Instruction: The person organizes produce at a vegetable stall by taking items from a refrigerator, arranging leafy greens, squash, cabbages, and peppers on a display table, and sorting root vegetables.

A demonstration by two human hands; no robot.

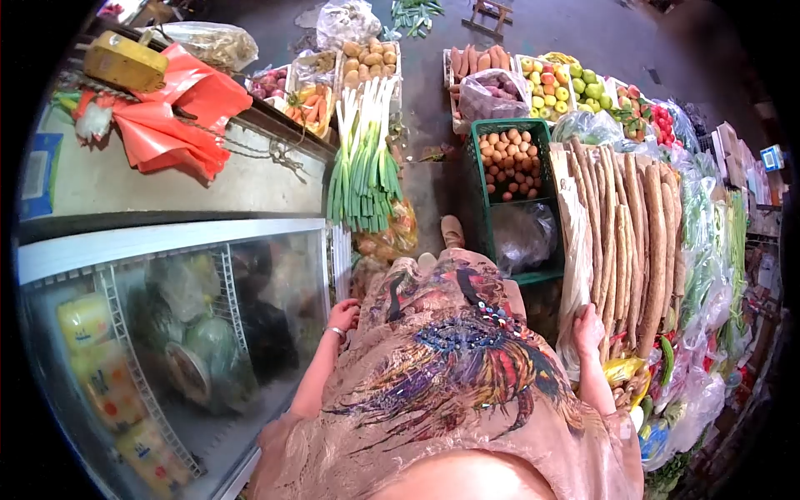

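My left hand [343,315] hangs beside my patterned dress [467,350], with a light band at the wrist. Its fingers are curled in, and nothing shows in them. Close by on the left is a glass-fronted fridge [175,242] with packages inside. On the other side, my right hand [588,330] is closed in a loose fist, its palm hidden. It overlaps the edge of a whitish plastic wrapping [573,250] beside long brown yams [625,242]; whether it touches them I cannot tell.
Ahead on the left lie leeks [362,158] and a crate of potatoes [368,62]. A green crate [477,200] of eggs [508,158] stands front right. Behind it are apples [547,83] and sweet potatoes [479,62]. A small wooden stool [489,17] stands farther off on the floor.
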